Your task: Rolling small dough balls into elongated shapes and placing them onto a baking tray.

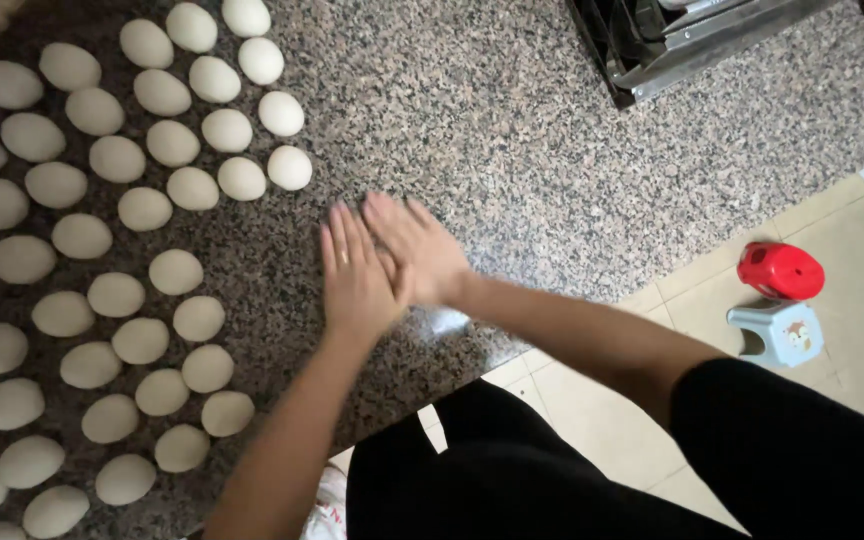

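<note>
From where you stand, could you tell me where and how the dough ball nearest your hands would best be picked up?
Probably from straight above, fingers cupping opposite sides low near the counter. The nearest dough ball is a smooth, rounded mound at the row's end, with its right side clear and neighbours close on its left. The left hand and right hand are pressed together nearby; a loose grip should avoid denting it.

Head view, steeply downward, close over granite counter (552, 150)

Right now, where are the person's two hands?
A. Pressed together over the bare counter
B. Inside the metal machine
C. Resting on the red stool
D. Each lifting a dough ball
A: the left hand and right hand overlap palm to palm above the speckled granite counter, right of the dough balls.
</note>
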